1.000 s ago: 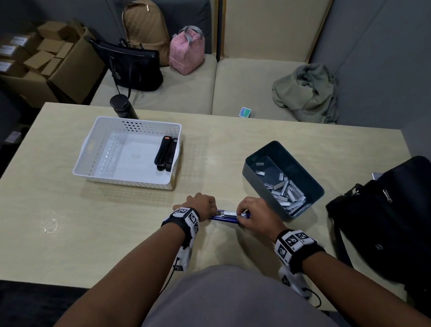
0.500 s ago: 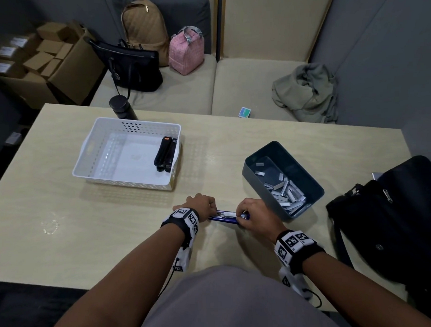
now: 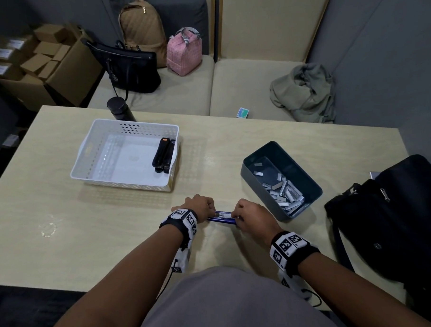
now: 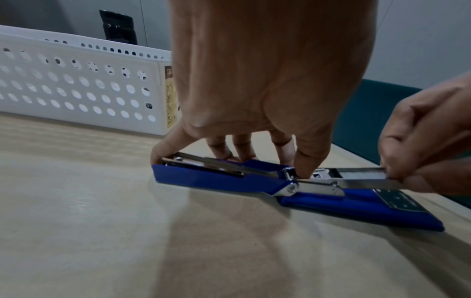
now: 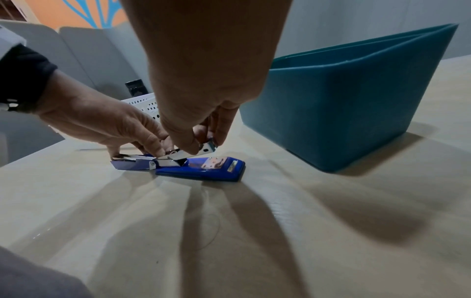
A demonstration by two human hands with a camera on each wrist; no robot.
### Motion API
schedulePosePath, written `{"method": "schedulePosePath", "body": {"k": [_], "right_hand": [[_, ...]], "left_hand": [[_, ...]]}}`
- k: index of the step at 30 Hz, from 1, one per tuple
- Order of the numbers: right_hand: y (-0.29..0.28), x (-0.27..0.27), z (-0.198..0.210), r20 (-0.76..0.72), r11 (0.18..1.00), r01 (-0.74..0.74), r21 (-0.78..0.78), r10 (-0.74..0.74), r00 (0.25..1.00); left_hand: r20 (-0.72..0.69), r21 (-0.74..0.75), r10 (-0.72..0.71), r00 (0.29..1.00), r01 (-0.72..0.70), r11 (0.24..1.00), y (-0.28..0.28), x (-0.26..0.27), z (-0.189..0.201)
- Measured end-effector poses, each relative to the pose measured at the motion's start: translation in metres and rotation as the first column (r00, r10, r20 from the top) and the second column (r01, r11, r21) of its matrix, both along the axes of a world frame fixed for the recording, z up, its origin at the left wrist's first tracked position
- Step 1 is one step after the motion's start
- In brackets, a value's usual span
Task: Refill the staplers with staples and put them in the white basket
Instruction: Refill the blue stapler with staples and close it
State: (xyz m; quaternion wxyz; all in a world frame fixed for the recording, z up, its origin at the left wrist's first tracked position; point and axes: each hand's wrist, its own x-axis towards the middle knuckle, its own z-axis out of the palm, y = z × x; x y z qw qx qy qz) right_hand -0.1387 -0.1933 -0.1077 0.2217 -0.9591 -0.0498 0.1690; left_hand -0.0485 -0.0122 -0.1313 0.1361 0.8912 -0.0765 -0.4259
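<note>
The blue stapler [image 4: 293,187] lies flat and folded open on the bench [image 3: 114,242], near its front edge between the white basket [image 3: 90,154] and the teal bin [image 3: 306,184] of staples [image 3: 285,192]. The left grip [image 3: 199,206] pins its upturned top half with curled fingertips, while the right grip [image 3: 251,216] pinches the end of the metal staple rail [image 4: 362,177]. 2 black staplers [image 3: 163,154] lie in the basket.

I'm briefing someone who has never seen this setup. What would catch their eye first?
First, the blue stapler, opened flat on the table's near edge, with the left hand pressing it down and the right hand pinching its metal staple channel. Next, the white basket at far left, holding two black staplers, and the teal bin of loose staple strips to the right.
</note>
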Motion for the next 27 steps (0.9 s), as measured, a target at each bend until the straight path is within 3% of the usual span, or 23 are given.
{"method": "schedulePosePath", "body": {"k": [6, 18, 24, 27], "right_hand": [[-0.005, -0.003, 0.0, -0.011, 1.0, 0.006, -0.007, -0.006, 1.0], [-0.008, -0.001, 0.0, -0.11, 0.968, 0.207, 0.14, -0.193, 0.975], [-0.01, 0.0, 0.001, -0.092, 0.981, 0.167, 0.104, -0.157, 0.983], [-0.012, -0.002, 0.002, -0.077, 0.989, 0.13, 0.074, -0.124, 0.989]], "left_hand": [[0.0, -0.016, 0.001, 1.0, -0.001, 1.0, 0.004, 0.0, 0.0], [0.062, 0.044, -0.036, 0.997, 0.034, 0.998, 0.001, -0.005, 0.004], [0.114, 0.078, -0.188, 0.976, 0.18, 0.981, 0.016, -0.005, 0.007], [0.23, 0.256, -0.419, 0.879, 0.361, 0.897, 0.04, -0.001, 0.012]]}}
